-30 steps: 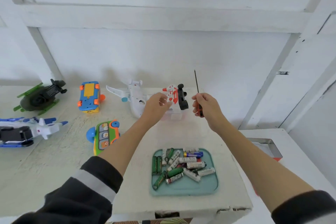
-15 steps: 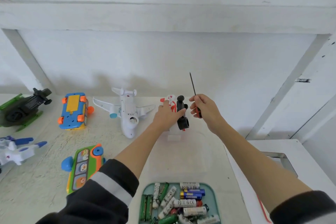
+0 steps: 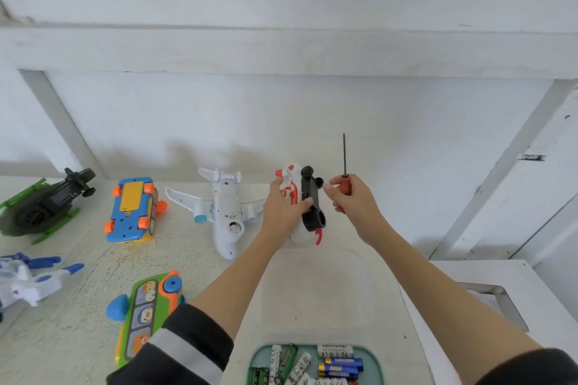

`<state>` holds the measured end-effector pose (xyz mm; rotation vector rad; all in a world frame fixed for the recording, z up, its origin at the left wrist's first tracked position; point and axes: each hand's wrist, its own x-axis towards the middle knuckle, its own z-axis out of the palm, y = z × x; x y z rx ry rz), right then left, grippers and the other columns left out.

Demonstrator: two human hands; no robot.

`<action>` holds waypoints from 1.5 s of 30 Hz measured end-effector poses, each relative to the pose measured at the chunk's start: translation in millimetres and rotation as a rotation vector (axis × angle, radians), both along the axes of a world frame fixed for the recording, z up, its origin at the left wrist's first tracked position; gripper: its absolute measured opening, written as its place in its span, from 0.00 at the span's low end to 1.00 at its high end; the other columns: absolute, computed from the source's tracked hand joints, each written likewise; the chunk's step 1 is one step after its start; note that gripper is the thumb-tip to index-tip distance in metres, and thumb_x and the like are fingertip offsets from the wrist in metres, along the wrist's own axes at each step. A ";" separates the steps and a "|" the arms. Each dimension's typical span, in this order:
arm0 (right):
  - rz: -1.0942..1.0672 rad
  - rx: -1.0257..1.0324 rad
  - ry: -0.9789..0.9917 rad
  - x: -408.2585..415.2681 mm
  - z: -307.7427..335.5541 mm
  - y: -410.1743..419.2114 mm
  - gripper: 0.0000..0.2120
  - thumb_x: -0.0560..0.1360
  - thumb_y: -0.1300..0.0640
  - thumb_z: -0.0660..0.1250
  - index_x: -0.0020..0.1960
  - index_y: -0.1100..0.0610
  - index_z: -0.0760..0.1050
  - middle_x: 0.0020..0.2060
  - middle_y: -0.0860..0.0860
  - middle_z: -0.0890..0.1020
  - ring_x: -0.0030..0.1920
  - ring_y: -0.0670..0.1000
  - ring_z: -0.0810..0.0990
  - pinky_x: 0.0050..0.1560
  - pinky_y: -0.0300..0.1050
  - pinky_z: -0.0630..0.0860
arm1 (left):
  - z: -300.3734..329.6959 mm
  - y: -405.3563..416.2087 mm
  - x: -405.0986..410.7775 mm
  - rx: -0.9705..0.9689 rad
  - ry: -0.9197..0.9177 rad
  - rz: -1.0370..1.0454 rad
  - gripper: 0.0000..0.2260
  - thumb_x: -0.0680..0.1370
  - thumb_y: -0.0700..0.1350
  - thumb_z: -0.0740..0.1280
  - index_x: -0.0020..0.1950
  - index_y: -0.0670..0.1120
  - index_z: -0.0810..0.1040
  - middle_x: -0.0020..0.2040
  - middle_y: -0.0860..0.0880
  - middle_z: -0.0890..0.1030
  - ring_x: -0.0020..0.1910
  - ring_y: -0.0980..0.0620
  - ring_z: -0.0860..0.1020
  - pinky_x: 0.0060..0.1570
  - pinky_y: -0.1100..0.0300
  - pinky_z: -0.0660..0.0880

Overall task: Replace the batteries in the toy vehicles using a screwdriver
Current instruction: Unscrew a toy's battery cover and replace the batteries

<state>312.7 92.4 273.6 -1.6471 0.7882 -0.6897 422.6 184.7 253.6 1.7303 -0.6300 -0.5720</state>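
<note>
My left hand grips a white and red toy vehicle with black wheels, lifted on its side above the back of the table. My right hand holds a screwdriver by its red handle, the dark shaft pointing straight up, just right of the toy and apart from it. A teal tray with several batteries sits at the near edge.
A clear plastic container lies under my arms. To the left lie a white toy plane, a blue and yellow bus, a green helicopter, a green and orange bus and a white and blue toy. A metal frame is on the right.
My left hand has taken hold of the white and red toy and lifted it. The camera has tilted up, so the battery tray has slid to the bottom edge.
</note>
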 end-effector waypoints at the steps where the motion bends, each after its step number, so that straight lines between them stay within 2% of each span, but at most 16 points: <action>1: -0.005 -0.025 0.005 1.2 3.3 0.8 0.09 0.73 0.54 0.69 0.48 0.56 0.70 0.36 0.49 0.69 0.37 0.48 0.71 0.43 0.42 0.72 | 2.1 0.3 2.2 -0.053 0.006 0.029 0.32 0.76 0.42 0.72 0.75 0.46 0.61 0.66 0.47 0.72 0.67 0.50 0.69 0.58 0.64 0.65; 4: -0.016 -0.135 0.045 5.7 19.3 6.3 0.14 0.71 0.53 0.72 0.43 0.55 0.66 0.35 0.49 0.66 0.34 0.46 0.66 0.37 0.36 0.67 | 13.2 0.4 6.7 -0.234 0.058 0.088 0.29 0.77 0.43 0.71 0.75 0.47 0.62 0.62 0.53 0.73 0.67 0.48 0.71 0.65 0.56 0.69; 6: -0.005 -0.207 0.063 9.9 30.4 11.3 0.17 0.70 0.52 0.72 0.39 0.55 0.63 0.33 0.48 0.65 0.32 0.46 0.64 0.33 0.35 0.64 | 21.8 1.5 7.4 -0.345 0.099 0.092 0.28 0.78 0.42 0.69 0.74 0.48 0.61 0.64 0.49 0.74 0.64 0.49 0.74 0.67 0.51 0.71; 10: -0.069 -0.328 0.022 14.7 45.1 20.4 0.17 0.72 0.50 0.70 0.36 0.58 0.65 0.30 0.50 0.67 0.31 0.47 0.64 0.32 0.34 0.64 | 32.2 4.3 5.8 -0.496 0.151 0.089 0.25 0.80 0.42 0.65 0.74 0.50 0.59 0.66 0.49 0.72 0.59 0.55 0.76 0.65 0.54 0.73; 13: -0.056 -0.365 0.036 16.2 53.7 27.7 0.15 0.73 0.48 0.69 0.53 0.56 0.72 0.37 0.47 0.72 0.35 0.43 0.69 0.35 0.29 0.67 | 33.3 4.6 6.8 -0.550 0.185 0.120 0.27 0.81 0.43 0.63 0.77 0.50 0.54 0.70 0.47 0.69 0.67 0.48 0.73 0.67 0.52 0.72; 15: -0.052 -0.381 0.123 18.1 56.3 28.5 0.27 0.71 0.43 0.68 0.66 0.50 0.67 0.50 0.49 0.72 0.45 0.44 0.72 0.44 0.33 0.68 | 35.3 6.0 5.8 -0.602 0.205 0.130 0.27 0.82 0.43 0.62 0.77 0.52 0.53 0.66 0.51 0.70 0.66 0.49 0.73 0.65 0.54 0.73; 17: -0.039 -0.388 0.216 20.8 58.3 28.2 0.35 0.69 0.36 0.67 0.71 0.47 0.61 0.56 0.51 0.70 0.50 0.48 0.73 0.49 0.40 0.72 | 37.2 7.7 4.3 -0.668 0.223 0.121 0.25 0.82 0.43 0.61 0.75 0.54 0.52 0.63 0.54 0.72 0.64 0.51 0.74 0.63 0.52 0.74; 20: 0.080 -0.388 0.260 23.4 59.1 29.4 0.44 0.64 0.32 0.69 0.73 0.45 0.55 0.57 0.46 0.70 0.53 0.50 0.77 0.39 0.41 0.79 | 38.4 7.5 2.4 -0.726 0.267 0.081 0.22 0.83 0.43 0.59 0.72 0.59 0.53 0.67 0.51 0.72 0.64 0.49 0.75 0.62 0.50 0.76; 24: 0.046 -0.399 0.069 23.1 60.3 35.2 0.28 0.65 0.42 0.74 0.60 0.46 0.66 0.46 0.39 0.77 0.45 0.47 0.80 0.36 0.46 0.81 | 37.6 13.6 3.7 -0.707 0.287 -0.014 0.24 0.82 0.49 0.59 0.75 0.58 0.53 0.68 0.47 0.72 0.61 0.48 0.78 0.52 0.55 0.80; 28: -0.021 -0.414 -0.034 17.7 57.0 26.3 0.23 0.65 0.46 0.75 0.57 0.48 0.70 0.46 0.37 0.77 0.47 0.41 0.77 0.47 0.48 0.80 | 39.6 26.2 21.3 -0.534 0.136 -0.100 0.29 0.77 0.58 0.64 0.74 0.59 0.56 0.65 0.45 0.72 0.61 0.49 0.78 0.56 0.47 0.79; 33: -0.016 -0.438 -0.055 5.5 58.5 14.3 0.25 0.65 0.51 0.76 0.58 0.49 0.71 0.49 0.41 0.78 0.52 0.43 0.76 0.52 0.47 0.78 | 60.4 47.2 44.2 -0.344 -0.249 -0.102 0.31 0.74 0.54 0.70 0.70 0.56 0.56 0.57 0.50 0.72 0.51 0.56 0.75 0.49 0.58 0.73; 35: -0.003 -0.453 -0.045 1.7 61.4 12.3 0.26 0.64 0.50 0.76 0.59 0.48 0.71 0.50 0.42 0.78 0.51 0.42 0.76 0.51 0.45 0.78 | 68.2 55.3 57.8 -0.270 -0.476 -0.055 0.34 0.71 0.53 0.75 0.69 0.54 0.57 0.53 0.53 0.68 0.49 0.57 0.69 0.52 0.59 0.68; 38: 0.042 -0.494 -0.003 -3.9 65.1 10.2 0.28 0.64 0.51 0.76 0.61 0.48 0.70 0.51 0.42 0.78 0.51 0.44 0.76 0.51 0.43 0.78 | 91.0 63.1 72.8 -0.207 -0.799 -0.102 0.40 0.65 0.61 0.72 0.72 0.55 0.58 0.61 0.51 0.66 0.57 0.54 0.65 0.61 0.56 0.66; 40: 0.093 -0.539 0.038 -7.2 67.2 9.9 0.30 0.64 0.52 0.77 0.62 0.49 0.69 0.51 0.42 0.77 0.53 0.46 0.76 0.53 0.44 0.77 | 108.3 63.5 77.1 -0.127 -0.896 -0.270 0.41 0.67 0.55 0.76 0.74 0.58 0.56 0.70 0.50 0.65 0.66 0.52 0.63 0.66 0.53 0.64; 42: 0.155 -0.584 0.070 -9.5 69.5 10.5 0.32 0.63 0.50 0.77 0.63 0.49 0.69 0.52 0.42 0.76 0.54 0.47 0.76 0.54 0.46 0.77 | 116.4 62.3 77.0 -0.024 -0.884 -0.442 0.40 0.70 0.47 0.78 0.75 0.59 0.57 0.71 0.51 0.68 0.68 0.53 0.65 0.66 0.58 0.65; 45: 0.222 -0.625 0.080 -10.7 72.0 12.4 0.30 0.63 0.51 0.77 0.62 0.48 0.69 0.51 0.39 0.76 0.53 0.47 0.77 0.53 0.48 0.78 | 113.1 60.6 76.0 -0.013 -0.911 -0.451 0.28 0.70 0.43 0.77 0.68 0.50 0.71 0.59 0.51 0.75 0.59 0.53 0.73 0.55 0.74 0.66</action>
